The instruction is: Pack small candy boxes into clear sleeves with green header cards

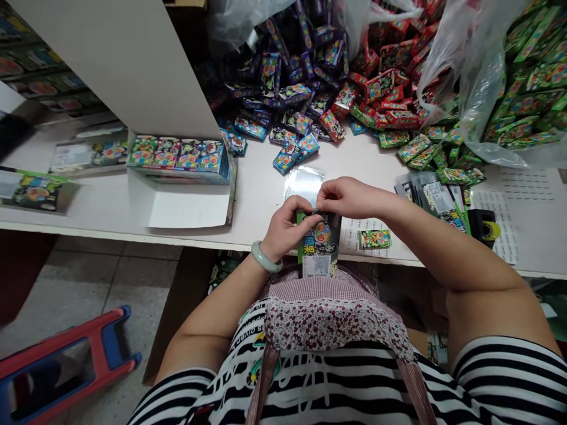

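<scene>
As the printed packet point(319, 251) hangs lengthwise beneath them, left hand point(286, 230) and right hand point(349, 198) both pinch its top edge

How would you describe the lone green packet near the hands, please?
Follow the white table's near edge to the right hand. Just right of it a small green packet lies flat on a printed sheet, alone, unlike the heaped green packets behind.

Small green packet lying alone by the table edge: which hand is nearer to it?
Right. The right hand pinches the top of the dark packet, just up-left of the small green packet; the left hand grips that packet's other side, farther off.
</scene>
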Demonstrator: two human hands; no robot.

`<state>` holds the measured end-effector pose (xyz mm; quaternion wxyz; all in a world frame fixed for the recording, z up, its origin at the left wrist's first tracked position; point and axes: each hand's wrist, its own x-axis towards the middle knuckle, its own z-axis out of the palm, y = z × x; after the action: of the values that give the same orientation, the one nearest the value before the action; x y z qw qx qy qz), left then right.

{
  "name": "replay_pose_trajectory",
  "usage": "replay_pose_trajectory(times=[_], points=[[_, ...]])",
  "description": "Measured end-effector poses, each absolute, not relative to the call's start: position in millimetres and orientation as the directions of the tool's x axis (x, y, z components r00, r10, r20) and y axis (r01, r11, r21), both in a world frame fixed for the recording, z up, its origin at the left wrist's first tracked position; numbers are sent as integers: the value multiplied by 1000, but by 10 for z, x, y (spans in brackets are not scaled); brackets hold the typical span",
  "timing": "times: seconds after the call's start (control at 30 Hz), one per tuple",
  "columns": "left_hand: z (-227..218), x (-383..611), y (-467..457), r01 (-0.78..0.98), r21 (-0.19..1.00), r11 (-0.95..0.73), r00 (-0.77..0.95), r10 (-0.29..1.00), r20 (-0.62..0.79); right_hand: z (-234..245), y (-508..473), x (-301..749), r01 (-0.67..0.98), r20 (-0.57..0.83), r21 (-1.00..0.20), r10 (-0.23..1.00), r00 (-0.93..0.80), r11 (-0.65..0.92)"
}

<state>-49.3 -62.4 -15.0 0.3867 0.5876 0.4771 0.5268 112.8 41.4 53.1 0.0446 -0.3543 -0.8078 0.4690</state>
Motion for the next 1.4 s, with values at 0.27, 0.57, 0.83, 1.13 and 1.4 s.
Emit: replay_pose_trajectory(times=[0.27, 0.57, 0.83, 1.13, 1.4], points=[[-260, -449, -668, 180, 951, -252, -127, 953, 277, 322, 361, 1102, 463, -401, -884, 621, -673, -68], [-67, -760, -1092, -41, 994, -100, 83, 991, 104, 285, 427, 1337, 300, -494, -856, 498, -713, -420], [198, -2435, -539, 805, 559, -196, -201, 798, 569, -88, 412, 1448, 400, -314, -912, 777, -545, -88], [-366, -2864, -324, 945, 322, -61, -18, 972, 236, -368, 453, 1253, 601, -277, -758, 708, -650, 254], [-513, -1542, -514, 878, 446, -174, 132, 983, 125, -495, 770, 763, 696, -112, -392, 719, -686, 602]])
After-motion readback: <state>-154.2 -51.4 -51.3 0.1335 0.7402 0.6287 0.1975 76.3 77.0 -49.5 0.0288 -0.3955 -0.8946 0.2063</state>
